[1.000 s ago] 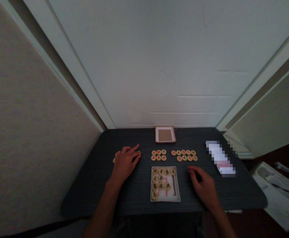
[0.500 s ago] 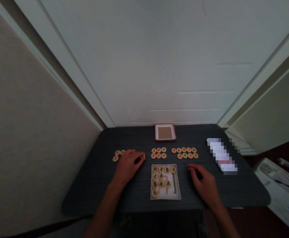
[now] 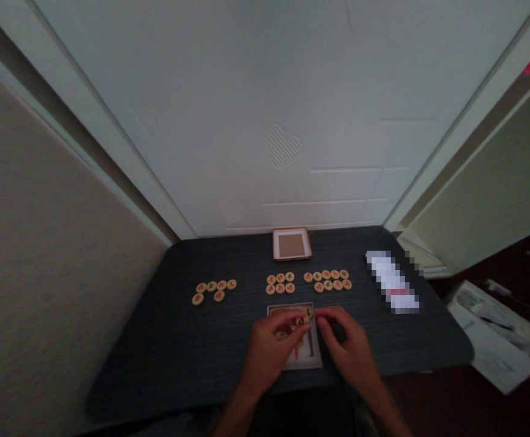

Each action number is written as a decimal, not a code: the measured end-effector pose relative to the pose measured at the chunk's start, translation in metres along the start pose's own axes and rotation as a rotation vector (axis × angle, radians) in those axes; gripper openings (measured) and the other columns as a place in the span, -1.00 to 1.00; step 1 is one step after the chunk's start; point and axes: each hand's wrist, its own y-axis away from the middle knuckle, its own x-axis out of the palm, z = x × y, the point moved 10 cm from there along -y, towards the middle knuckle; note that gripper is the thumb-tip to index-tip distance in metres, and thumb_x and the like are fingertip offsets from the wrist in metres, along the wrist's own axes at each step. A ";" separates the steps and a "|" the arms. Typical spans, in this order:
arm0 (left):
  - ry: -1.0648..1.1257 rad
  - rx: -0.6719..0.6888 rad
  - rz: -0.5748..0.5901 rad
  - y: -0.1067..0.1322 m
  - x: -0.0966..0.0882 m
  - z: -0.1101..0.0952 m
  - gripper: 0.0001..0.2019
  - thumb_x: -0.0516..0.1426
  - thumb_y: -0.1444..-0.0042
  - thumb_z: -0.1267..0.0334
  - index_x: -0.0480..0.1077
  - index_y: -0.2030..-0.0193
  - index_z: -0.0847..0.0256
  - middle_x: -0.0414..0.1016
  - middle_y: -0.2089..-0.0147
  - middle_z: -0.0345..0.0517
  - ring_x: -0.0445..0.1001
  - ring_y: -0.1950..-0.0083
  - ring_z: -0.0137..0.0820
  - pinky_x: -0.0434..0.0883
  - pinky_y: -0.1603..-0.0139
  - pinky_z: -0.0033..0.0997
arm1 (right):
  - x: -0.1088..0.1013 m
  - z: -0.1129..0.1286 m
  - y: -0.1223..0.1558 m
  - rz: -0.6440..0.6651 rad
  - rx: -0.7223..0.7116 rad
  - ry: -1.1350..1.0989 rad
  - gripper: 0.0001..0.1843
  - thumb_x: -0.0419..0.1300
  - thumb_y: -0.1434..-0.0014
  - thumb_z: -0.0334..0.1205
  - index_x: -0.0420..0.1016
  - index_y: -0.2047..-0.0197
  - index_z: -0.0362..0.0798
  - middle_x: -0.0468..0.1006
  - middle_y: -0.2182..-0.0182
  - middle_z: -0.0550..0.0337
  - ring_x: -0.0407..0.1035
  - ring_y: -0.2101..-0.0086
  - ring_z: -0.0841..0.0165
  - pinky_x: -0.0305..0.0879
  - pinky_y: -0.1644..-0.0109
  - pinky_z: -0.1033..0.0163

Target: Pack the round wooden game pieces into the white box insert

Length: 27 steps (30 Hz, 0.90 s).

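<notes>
A: Where are the hands?
B: The left hand (image 3: 269, 352) is over the tray (image 3: 310, 362), fingers curled onto the game pieces (image 3: 303, 319) inside; grip cannot be determined. The right hand (image 3: 349, 349) is at the tray's right rim, fingers extended, holding nothing.

Tan discs (image 3: 214, 289), red-marked; black table (image 3: 164, 340).

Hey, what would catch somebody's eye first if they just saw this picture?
The left hand and right hand meet over a small white tray of round game pieces at the near middle of the dark table. Beyond it, three clusters of like discs lie in short rows, a square lid at the far edge.
</notes>
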 end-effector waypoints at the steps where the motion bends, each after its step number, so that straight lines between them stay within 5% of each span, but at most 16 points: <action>1: 0.029 -0.040 -0.002 0.002 0.001 0.004 -0.77 0.32 -0.10 0.10 0.65 0.13 0.10 0.71 0.12 -0.06 0.67 0.18 -0.21 0.63 0.12 -0.26 | 0.000 0.002 0.001 0.001 -0.001 -0.009 -0.78 0.14 -0.35 -0.14 0.59 0.07 0.05 0.66 0.17 0.08 0.56 0.16 0.22 0.50 0.04 0.16; 10: 0.313 -0.194 0.035 0.009 0.007 0.013 -0.65 0.22 -0.20 0.06 0.59 -0.06 0.14 0.65 -0.07 0.03 0.67 0.04 -0.14 0.65 0.12 -0.22 | 0.001 0.019 0.002 0.012 -0.043 -0.012 -0.80 0.20 -0.31 -0.19 0.57 0.03 0.08 0.61 0.20 0.12 0.52 0.23 0.27 0.48 0.11 0.19; 22: 0.292 -0.158 0.167 0.017 0.020 0.006 -0.67 0.20 -0.26 0.14 0.52 -0.13 0.11 0.59 -0.16 0.03 0.60 -0.12 -0.19 0.55 -0.13 -0.19 | 0.009 0.006 0.001 0.082 0.047 -0.067 -0.84 0.23 -0.32 -0.11 0.57 0.12 0.03 0.64 0.24 0.14 0.53 0.24 0.26 0.45 0.12 0.21; 27: 0.215 -0.134 0.154 0.017 0.019 0.004 -0.73 0.20 -0.26 0.13 0.54 -0.03 0.13 0.65 -0.05 0.02 0.64 -0.02 -0.21 0.58 -0.04 -0.23 | 0.010 0.002 0.003 0.074 0.109 -0.075 -0.78 0.28 -0.29 -0.03 0.58 0.14 0.01 0.65 0.30 0.16 0.53 0.29 0.27 0.45 0.15 0.23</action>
